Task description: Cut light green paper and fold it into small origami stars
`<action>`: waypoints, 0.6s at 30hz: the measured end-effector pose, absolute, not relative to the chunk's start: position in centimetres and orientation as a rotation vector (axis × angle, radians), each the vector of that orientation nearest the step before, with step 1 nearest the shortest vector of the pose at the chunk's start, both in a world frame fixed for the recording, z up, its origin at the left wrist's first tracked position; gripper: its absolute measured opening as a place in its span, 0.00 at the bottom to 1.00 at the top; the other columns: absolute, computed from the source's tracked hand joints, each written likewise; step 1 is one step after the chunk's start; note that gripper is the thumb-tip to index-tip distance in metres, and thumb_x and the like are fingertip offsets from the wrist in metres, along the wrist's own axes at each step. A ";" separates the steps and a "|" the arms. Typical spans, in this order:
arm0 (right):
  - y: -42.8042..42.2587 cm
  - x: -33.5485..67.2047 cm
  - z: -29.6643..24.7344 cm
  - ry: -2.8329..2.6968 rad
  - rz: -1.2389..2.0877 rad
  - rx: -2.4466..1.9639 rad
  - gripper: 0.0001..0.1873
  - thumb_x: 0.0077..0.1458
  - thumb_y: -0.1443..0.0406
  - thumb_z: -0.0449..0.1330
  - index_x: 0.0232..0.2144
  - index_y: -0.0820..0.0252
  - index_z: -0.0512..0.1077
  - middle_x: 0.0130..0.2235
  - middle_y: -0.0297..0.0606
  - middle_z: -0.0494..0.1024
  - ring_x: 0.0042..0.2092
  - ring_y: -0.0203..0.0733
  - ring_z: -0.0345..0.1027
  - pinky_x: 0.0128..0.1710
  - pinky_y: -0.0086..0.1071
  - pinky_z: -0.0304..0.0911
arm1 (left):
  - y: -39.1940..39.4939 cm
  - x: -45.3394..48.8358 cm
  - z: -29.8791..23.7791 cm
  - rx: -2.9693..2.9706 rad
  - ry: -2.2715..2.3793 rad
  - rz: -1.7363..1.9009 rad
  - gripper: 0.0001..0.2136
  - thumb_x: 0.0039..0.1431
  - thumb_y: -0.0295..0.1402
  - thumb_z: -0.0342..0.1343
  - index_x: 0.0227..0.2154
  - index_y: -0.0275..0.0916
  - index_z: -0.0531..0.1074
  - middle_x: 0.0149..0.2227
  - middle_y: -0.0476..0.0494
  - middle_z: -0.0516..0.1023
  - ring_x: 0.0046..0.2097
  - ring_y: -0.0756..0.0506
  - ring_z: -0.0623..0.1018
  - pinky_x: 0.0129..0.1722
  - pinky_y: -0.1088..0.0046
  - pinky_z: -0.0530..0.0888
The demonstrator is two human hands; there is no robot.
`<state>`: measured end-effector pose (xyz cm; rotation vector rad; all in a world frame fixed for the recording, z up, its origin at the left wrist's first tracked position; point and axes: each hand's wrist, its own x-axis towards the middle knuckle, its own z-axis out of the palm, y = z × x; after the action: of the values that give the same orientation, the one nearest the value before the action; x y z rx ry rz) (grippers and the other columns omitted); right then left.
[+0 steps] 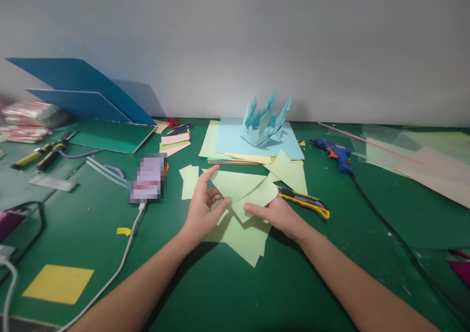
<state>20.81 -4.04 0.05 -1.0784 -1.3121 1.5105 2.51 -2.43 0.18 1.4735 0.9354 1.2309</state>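
Observation:
Both hands work a pale green sheet of paper (238, 187) with folded flaps, lying on the green table (220, 283) just in front of me. My left hand (201, 207) grips its left side, index finger stretched up along the fold and thumb pinching a flap. My right hand (273, 214) holds the right side, fingers under the paper and one fingertip on a flap. More pale green cut pieces (244, 236) lie under and below the hands.
A yellow utility knife (304, 202) lies right of my right hand. Behind are a paper stack (257, 143) with a blue folded paper model (265, 121), a blue glue gun (336, 153) with cord, a phone (149, 180) on a cable, pliers (44, 153), blue boards (84, 94).

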 end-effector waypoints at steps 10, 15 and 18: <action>-3.9 20.9 -0.3 -1.080 1.552 -1.147 0.28 0.39 0.56 0.69 0.43 0.59 0.71 0.44 0.43 0.79 0.45 0.51 0.72 0.46 0.44 0.66 | -1.6 2.0 0.8 1.204 1.165 1.287 0.22 0.44 0.31 0.64 0.44 0.43 0.65 0.28 0.57 0.61 0.24 0.56 0.69 0.29 0.77 0.73; -3.7 20.8 -0.3 -0.954 1.585 -1.050 0.28 0.41 0.51 0.67 0.43 0.58 0.70 0.43 0.43 0.79 0.42 0.49 0.74 0.43 0.41 0.68 | -1.8 2.1 1.2 1.180 1.258 1.210 0.25 0.41 0.32 0.66 0.44 0.43 0.65 0.38 0.52 0.66 0.24 0.56 0.73 0.30 0.74 0.75; -3.7 20.8 -0.5 -0.988 1.602 -1.016 0.30 0.40 0.50 0.68 0.44 0.57 0.69 0.41 0.42 0.80 0.40 0.48 0.74 0.39 0.39 0.69 | -2.1 2.2 1.3 1.136 1.273 1.174 0.24 0.42 0.33 0.65 0.45 0.43 0.66 0.39 0.51 0.65 0.25 0.56 0.73 0.30 0.74 0.76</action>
<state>20.76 -3.68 -0.45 -1.0157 -0.9877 1.6015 2.23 -2.06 1.32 1.1358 1.2733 1.1736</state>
